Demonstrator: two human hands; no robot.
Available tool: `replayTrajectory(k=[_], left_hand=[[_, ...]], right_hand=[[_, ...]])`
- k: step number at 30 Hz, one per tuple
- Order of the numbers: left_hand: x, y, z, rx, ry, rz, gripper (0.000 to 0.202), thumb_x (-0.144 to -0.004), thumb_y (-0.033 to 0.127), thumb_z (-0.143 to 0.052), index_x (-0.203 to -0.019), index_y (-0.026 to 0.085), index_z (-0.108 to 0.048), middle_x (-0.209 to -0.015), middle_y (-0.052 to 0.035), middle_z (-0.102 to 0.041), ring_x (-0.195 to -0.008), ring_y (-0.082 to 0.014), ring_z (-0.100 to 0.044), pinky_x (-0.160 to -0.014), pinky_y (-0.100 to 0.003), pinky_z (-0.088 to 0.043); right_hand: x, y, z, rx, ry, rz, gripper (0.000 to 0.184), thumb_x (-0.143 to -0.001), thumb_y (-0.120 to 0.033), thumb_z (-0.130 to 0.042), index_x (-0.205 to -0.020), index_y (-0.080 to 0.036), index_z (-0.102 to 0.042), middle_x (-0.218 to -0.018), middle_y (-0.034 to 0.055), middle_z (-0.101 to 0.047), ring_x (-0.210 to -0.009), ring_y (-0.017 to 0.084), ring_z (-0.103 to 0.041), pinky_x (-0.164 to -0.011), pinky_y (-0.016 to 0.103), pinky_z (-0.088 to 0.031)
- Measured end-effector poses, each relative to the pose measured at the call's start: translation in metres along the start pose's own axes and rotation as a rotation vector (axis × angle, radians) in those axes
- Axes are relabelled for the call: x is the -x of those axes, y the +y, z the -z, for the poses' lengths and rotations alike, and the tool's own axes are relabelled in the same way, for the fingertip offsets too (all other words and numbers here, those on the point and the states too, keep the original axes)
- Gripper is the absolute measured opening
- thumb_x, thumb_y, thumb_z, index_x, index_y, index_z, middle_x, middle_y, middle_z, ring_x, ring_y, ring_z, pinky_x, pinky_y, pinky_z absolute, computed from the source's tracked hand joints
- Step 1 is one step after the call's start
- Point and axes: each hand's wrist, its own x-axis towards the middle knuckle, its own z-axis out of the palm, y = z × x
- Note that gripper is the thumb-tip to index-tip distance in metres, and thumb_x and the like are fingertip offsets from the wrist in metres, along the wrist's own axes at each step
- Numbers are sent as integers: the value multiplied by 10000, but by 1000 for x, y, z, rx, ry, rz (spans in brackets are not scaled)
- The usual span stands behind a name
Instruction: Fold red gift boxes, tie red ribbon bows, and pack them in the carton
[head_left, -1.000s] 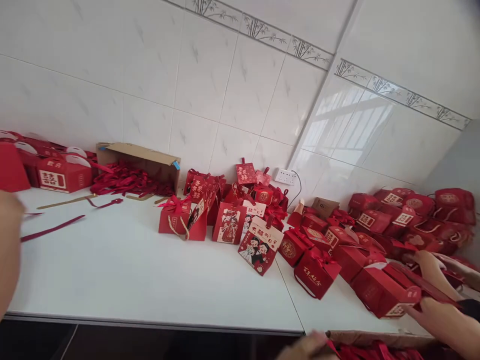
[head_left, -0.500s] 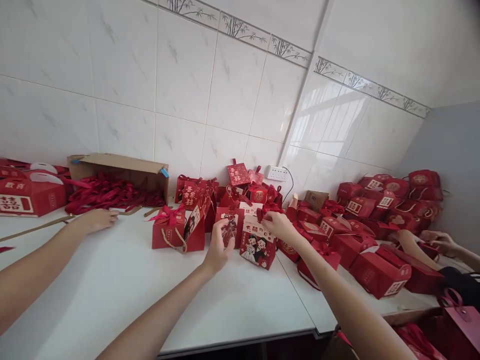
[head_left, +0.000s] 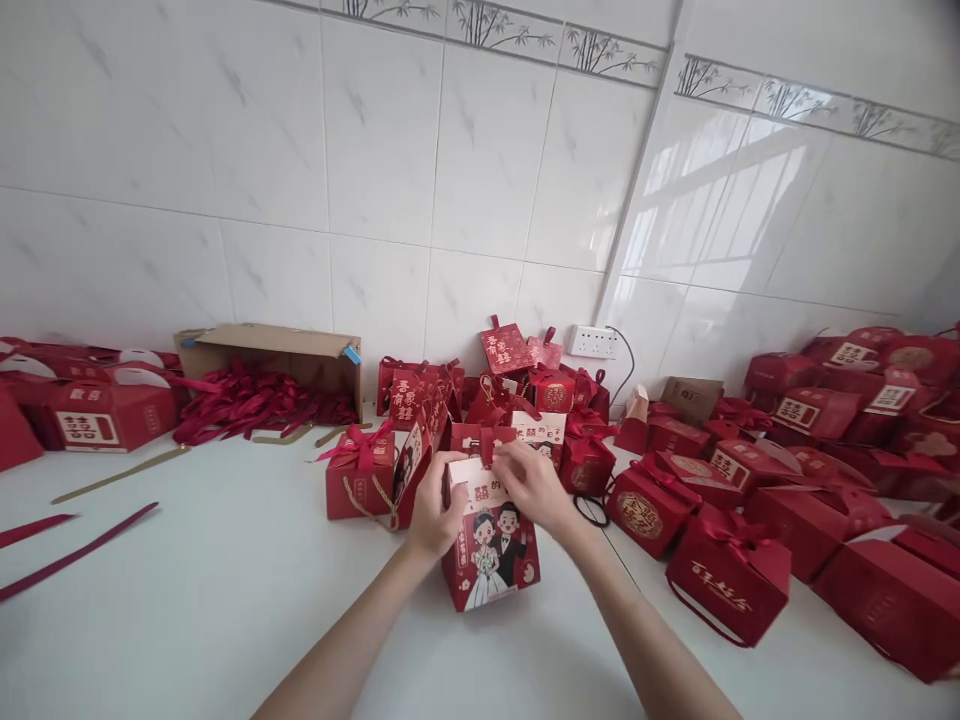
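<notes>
A red and white gift box (head_left: 495,550) with a cartoon couple on its front is tilted toward me, just above or on the white table. My left hand (head_left: 439,510) is closed on its upper left edge, thumb at the front. With bent fingers, my right hand (head_left: 531,485) holds its top right corner by a dark red ribbon loop (head_left: 487,446). Some right fingertips are hidden behind the box top. Just left stands another red box (head_left: 364,470) with a bow and rope handle. Behind the held box is a red and white box (head_left: 540,430).
An open cardboard box (head_left: 270,340) of red ribbons lies at the back left. Loose ribbon strips (head_left: 82,550) are on the table (head_left: 225,600). Many red gift boxes (head_left: 727,575) crowd the right. A white power strip (head_left: 592,342) with a black cable is by the wall.
Both hands have brought the couple box nearer to me and leftward; my left hand now grips it. The other person's hand at left and those at right have gone from view. The view has shifted.
</notes>
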Motion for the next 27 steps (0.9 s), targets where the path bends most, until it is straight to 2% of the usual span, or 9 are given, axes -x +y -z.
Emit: replayTrajectory(k=[2, 3, 5, 8, 13, 16, 18, 23, 27], left_hand=[[-1, 4, 2, -8, -64, -86, 225, -778, 200, -411, -991, 163, -475, -886, -53, -582, -777, -170, -585, -691, -301, -501], [-2, 7, 3, -14, -112, -136, 246, -763, 187, -417, -1000, 162, -478, -911, -62, -580, -795, -173, -588, -703, -303, -505], [-3, 16, 5, -26, -228, -189, 284, -736, 173, -446, -1017, 160, -484, -932, -69, -583, -804, -176, -595, -715, -303, -515], [-6, 28, 5, -26, -308, -124, 273, -733, 223, -534, -997, 164, -502, -912, -62, -603, -806, -182, -610, -713, -300, -532], [-8, 38, -2, 100, -206, 181, 150, -815, 323, -539, -856, 182, -509, -767, 4, -587, -680, -122, -618, -607, -240, -552], [-8, 39, -4, 128, -128, 221, 216, -780, 340, -598, -761, 185, -449, -713, 34, -557, -600, -92, -598, -540, -203, -536], [-6, 38, -3, 86, -70, 162, 232, -777, 325, -609, -741, 186, -427, -701, 39, -559, -583, -81, -589, -534, -189, -530], [-4, 34, -3, -127, -13, -167, 107, -791, 232, -608, -772, 178, -518, -685, 35, -561, -634, -75, -574, -590, -163, -517], [-4, 31, -5, -43, -51, -183, 95, -827, 229, -560, -753, 175, -534, -737, 3, -563, -690, -93, -573, -570, -178, -513]], right_hand=[[14, 6, -16, -20, 244, 32, 105, -837, -178, -421, -829, -180, -526, -739, 28, -546, -638, 148, -527, -574, 266, -433], [21, 7, -20, -30, 300, 56, 96, -839, -176, -416, -828, -188, -511, -719, 17, -517, -618, 142, -505, -550, 259, -418], [30, 6, -22, -54, 338, 106, 86, -835, -157, -420, -823, -201, -494, -693, 3, -480, -599, 139, -478, -522, 253, -396], [36, 2, -17, -84, 334, 174, 81, -825, -143, -443, -839, -207, -491, -690, 6, -477, -610, 144, -477, -509, 254, -386], [38, -2, -12, -96, 374, 212, 93, -814, -126, -467, -855, -202, -502, -684, 7, -491, -586, 129, -479, -487, 246, -383], [38, -5, -13, -67, 385, 195, 73, -828, -144, -474, -840, -205, -512, -655, -2, -488, -544, 118, -459, -455, 240, -365], [38, -7, -13, -54, 376, 195, 64, -831, -152, -477, -841, -207, -509, -656, 0, -500, -547, 121, -465, -462, 244, -377], [36, -6, -10, -63, 351, 255, 99, -803, -127, -474, -852, -213, -464, -669, 2, -500, -604, 137, -492, -502, 251, -405], [36, -5, -9, -70, 332, 247, 103, -796, -131, -473, -849, -217, -453, -676, -2, -493, -595, 134, -487, -499, 248, -400]])
